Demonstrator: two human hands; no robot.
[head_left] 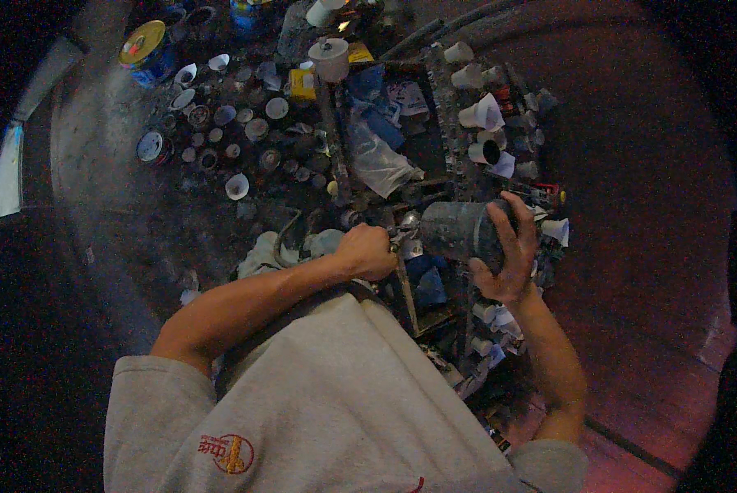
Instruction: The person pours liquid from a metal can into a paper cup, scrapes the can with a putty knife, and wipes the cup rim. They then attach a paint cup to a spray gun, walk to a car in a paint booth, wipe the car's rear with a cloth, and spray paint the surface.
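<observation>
My right hand (508, 251) grips a grey metal can (459, 230), held on its side above a cluttered wooden crate (409, 304). My left hand (368, 251) is closed around a small metal tool (403, 237) pressed against the can's left end, near its rim. Most of the tool is hidden by my fingers. Both forearms reach in from below, over my grey shirt.
The floor ahead is crowded with several small paint pots and lids (245, 135), a yellow-lidded tin (144, 45), a white lidded jar (331, 57), crumpled plastic (381, 160) and white paper cups (483, 115). A reddish floor (647, 246) lies to the right.
</observation>
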